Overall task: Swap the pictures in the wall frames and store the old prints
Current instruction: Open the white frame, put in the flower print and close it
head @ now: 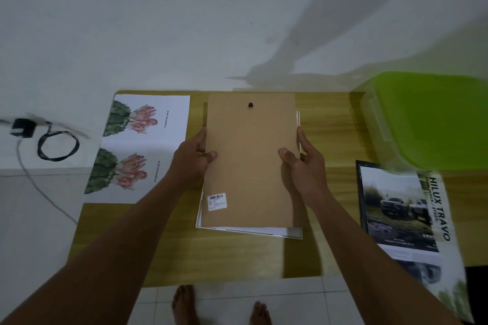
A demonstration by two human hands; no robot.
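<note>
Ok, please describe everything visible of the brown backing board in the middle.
The backing board is a brown rectangle, like pressed fibreboard, lying over the white frame on the wooden table. A dark hanger sits near its far edge, a white barcode sticker near its near left corner. The left hand and right hand grip its side edges.

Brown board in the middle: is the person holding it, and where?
Yes. The left hand and right hand hold the brown backing board by its two long side edges, about midway, thumbs on top.
</note>
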